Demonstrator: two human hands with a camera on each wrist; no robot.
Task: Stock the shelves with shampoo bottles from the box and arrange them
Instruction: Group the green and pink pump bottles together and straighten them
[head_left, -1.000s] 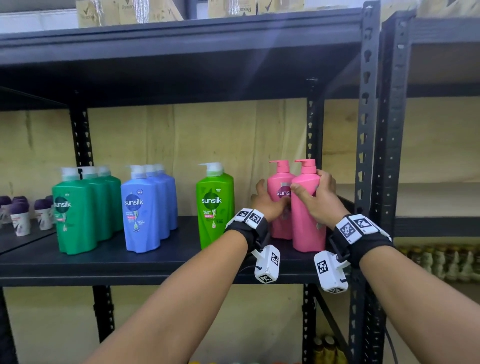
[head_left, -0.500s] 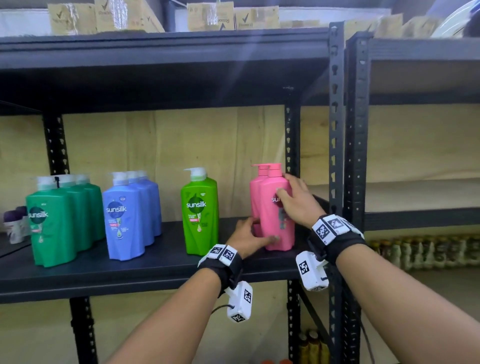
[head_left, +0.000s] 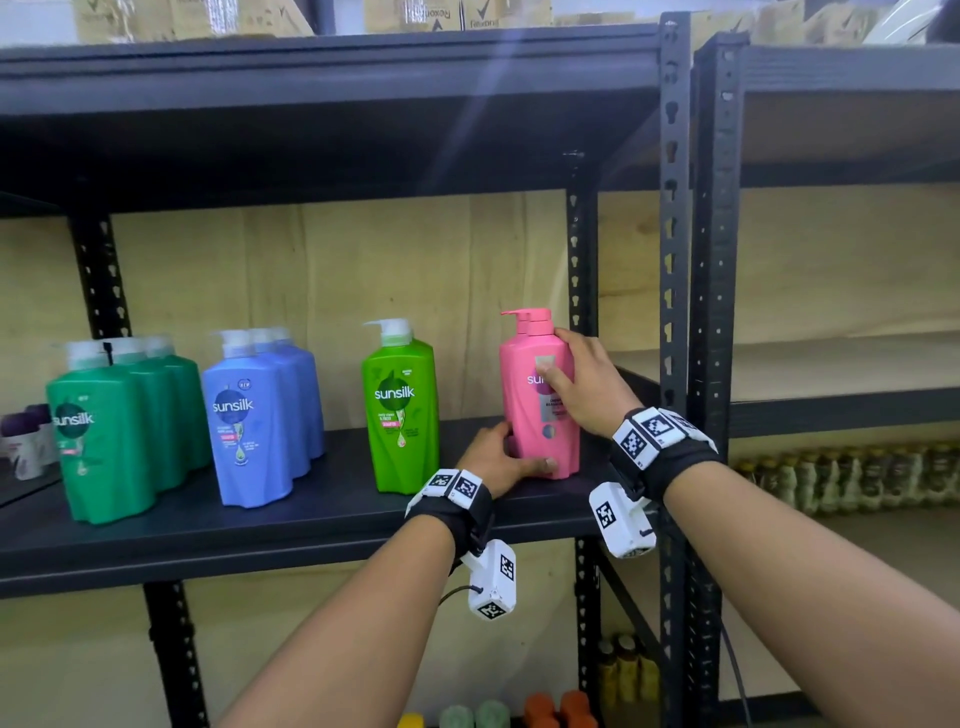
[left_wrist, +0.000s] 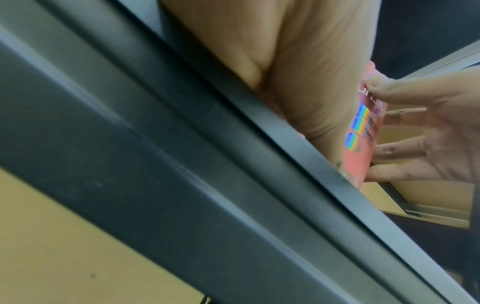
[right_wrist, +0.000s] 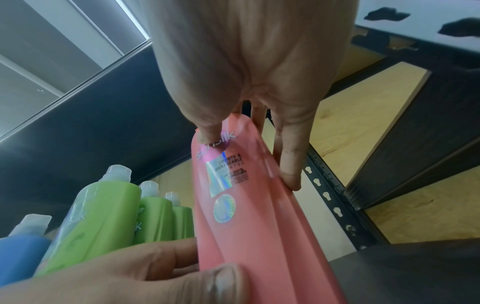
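The front pink bottle (head_left: 540, 395) stood upright at the shelf's (head_left: 311, 525) right end, directly before a second. Right hand (head_left: 582, 387) clasped its upper body; left hand's (head_left: 498, 460) fingers curled round its base.

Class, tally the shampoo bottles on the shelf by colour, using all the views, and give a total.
Dark green bottles: 3
Blue bottles: 3
Light green bottles: 3 (two show only in the right wrist view)
Pink bottles: 2
Total: 11
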